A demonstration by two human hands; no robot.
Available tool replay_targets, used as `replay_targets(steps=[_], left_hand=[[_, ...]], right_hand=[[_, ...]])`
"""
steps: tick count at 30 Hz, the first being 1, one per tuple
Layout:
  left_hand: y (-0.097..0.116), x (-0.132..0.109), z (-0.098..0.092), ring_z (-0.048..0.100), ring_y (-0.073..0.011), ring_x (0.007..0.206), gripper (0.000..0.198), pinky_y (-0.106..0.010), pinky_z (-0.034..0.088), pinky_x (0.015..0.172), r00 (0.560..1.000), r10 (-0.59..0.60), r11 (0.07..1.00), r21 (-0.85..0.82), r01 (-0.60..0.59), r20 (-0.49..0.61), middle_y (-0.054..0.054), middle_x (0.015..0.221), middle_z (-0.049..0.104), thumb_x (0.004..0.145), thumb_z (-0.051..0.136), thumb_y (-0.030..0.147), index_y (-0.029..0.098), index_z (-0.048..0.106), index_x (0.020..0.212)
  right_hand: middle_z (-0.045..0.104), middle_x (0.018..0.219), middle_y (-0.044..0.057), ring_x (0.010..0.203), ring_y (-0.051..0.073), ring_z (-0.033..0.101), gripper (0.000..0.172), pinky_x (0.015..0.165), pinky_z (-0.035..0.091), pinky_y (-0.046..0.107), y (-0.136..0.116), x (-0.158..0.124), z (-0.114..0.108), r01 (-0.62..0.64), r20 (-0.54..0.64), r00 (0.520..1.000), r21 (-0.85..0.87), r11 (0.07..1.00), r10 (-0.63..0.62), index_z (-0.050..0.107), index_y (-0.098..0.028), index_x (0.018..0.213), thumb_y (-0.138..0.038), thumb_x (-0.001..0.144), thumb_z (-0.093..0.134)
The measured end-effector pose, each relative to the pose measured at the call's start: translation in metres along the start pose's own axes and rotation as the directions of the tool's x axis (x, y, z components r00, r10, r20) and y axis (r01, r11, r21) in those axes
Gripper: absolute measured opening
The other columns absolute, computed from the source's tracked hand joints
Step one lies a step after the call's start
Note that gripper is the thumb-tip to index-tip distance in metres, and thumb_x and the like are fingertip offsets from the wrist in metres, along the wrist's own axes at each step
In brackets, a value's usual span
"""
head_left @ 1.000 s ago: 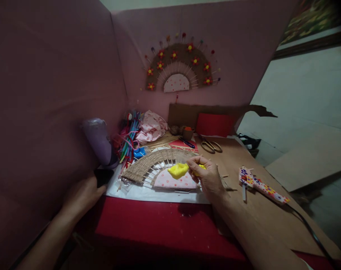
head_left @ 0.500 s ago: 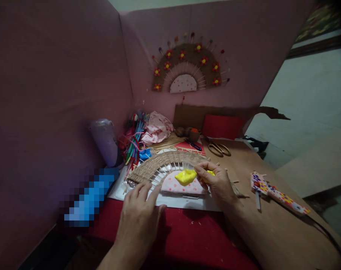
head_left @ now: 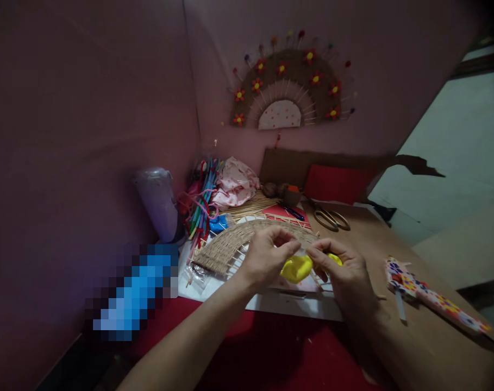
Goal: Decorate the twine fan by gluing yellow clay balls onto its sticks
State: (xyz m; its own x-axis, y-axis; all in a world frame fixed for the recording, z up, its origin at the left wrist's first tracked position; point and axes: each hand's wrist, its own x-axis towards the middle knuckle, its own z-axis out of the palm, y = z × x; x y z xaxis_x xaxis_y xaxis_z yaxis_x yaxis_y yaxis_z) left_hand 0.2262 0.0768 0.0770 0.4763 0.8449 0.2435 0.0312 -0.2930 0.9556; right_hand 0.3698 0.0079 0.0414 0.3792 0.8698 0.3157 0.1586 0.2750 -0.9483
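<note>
A small clear packet of bright yellow modelling clay [head_left: 296, 269] is held up between both hands. My right hand [head_left: 346, 274] pinches it from the right, and some yellow shows behind its fingers. My left hand [head_left: 269, 255] is closed, with thumb and fingertips at the packet's upper left edge. Below and behind them lies a half-ring fan woven of brown twine [head_left: 226, 247] over thin sticks. Its pink dotted cloth centre is mostly hidden by the hands and packet.
A floral glue gun [head_left: 430, 296] lies at right on brown board, with scissors [head_left: 332, 217] further back. Left stand pipe cleaners [head_left: 204, 190], a blue packet [head_left: 219, 223], crumpled dotted cloth [head_left: 236, 182] and a pale cylinder [head_left: 157, 203]. A flowered fan [head_left: 247, 103] hangs behind.
My left hand has risen from the fan's front edge and moved right to the yellow packet, closing at its edge. The right hand still holds the packet. The view has shifted slightly.
</note>
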Motion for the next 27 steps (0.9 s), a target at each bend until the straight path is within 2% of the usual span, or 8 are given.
replay_targets(steps=[2, 5, 11, 17, 23, 27], left_hand=[[-0.005, -0.001, -0.001, 0.051, -0.0105, 0.058, 0.009, -0.023, 0.042, 0.056, 0.999, -0.028, 0.998, -0.059, 0.03, 0.025, 0.0, 0.062, 0.058, 0.071, 0.064, 0.02, 0.013, 0.061, 0.066], [-0.01, -0.007, -0.003, 0.049, -0.0104, 0.057, 0.012, -0.023, 0.04, 0.054, 0.999, -0.037, 0.997, -0.065, 0.038, 0.008, 0.0, 0.062, 0.056, 0.072, 0.063, 0.024, 0.014, 0.059, 0.066], [-0.018, -0.012, -0.004, 0.047, -0.0093, 0.054, 0.014, -0.021, 0.038, 0.05, 0.999, -0.035, 0.997, -0.076, 0.035, -0.003, 0.001, 0.061, 0.056, 0.071, 0.062, 0.027, 0.015, 0.058, 0.066], [-0.018, -0.013, -0.006, 0.039, -0.0045, 0.037, 0.027, -0.018, 0.031, 0.038, 0.976, -0.204, 0.925, -0.31, 0.219, 0.079, 0.003, 0.051, 0.055, 0.06, 0.073, 0.036, 0.014, 0.057, 0.062], [-0.016, -0.014, -0.011, 0.054, -0.0088, 0.045, 0.034, -0.019, 0.041, 0.043, 0.948, -0.313, 0.884, -0.345, 0.314, 0.059, -0.001, 0.058, 0.063, 0.055, 0.08, 0.038, 0.012, 0.062, 0.069], [-0.02, -0.016, -0.012, 0.052, -0.0085, 0.042, 0.035, -0.02, 0.041, 0.04, 0.951, -0.305, 0.876, -0.377, 0.3, 0.048, 0.001, 0.057, 0.063, 0.052, 0.082, 0.037, 0.014, 0.06, 0.066]], right_hand=[[0.045, 0.048, -0.004, 0.043, 0.008, 0.039, 0.026, 0.039, 0.03, 0.019, 0.0, -0.001, 0.0, -0.03, 0.018, 0.999, -0.013, 0.999, 0.03, 0.06, -0.018, 0.07, -0.042, 0.075, 0.069], [0.047, 0.05, -0.004, 0.043, 0.009, 0.04, 0.029, 0.038, 0.031, 0.02, 0.001, -0.001, 0.001, -0.065, 0.08, 0.994, -0.046, 0.997, 0.068, 0.06, -0.018, 0.073, -0.046, 0.076, 0.067], [0.047, 0.052, -0.004, 0.042, 0.008, 0.04, 0.03, 0.037, 0.031, 0.02, -0.001, 0.001, 0.005, -0.053, 0.139, 0.988, -0.075, 0.996, 0.063, 0.06, -0.017, 0.073, -0.046, 0.073, 0.069], [0.047, 0.051, -0.004, 0.043, 0.008, 0.04, 0.03, 0.038, 0.03, 0.019, -0.01, 0.001, 0.006, -0.126, 0.177, 0.975, -0.046, 0.991, 0.132, 0.059, -0.016, 0.068, -0.044, 0.072, 0.069], [0.046, 0.048, -0.005, 0.042, 0.007, 0.038, 0.03, 0.038, 0.029, 0.019, -0.004, 0.007, 0.005, -0.126, 0.178, 0.977, 0.029, 0.992, 0.119, 0.058, -0.017, 0.068, -0.045, 0.072, 0.068], [0.046, 0.049, -0.006, 0.042, 0.008, 0.039, 0.031, 0.04, 0.035, 0.02, -0.002, 0.008, 0.007, -0.151, 0.241, 0.961, 0.043, 0.988, 0.136, 0.061, -0.016, 0.073, -0.046, 0.07, 0.07]])
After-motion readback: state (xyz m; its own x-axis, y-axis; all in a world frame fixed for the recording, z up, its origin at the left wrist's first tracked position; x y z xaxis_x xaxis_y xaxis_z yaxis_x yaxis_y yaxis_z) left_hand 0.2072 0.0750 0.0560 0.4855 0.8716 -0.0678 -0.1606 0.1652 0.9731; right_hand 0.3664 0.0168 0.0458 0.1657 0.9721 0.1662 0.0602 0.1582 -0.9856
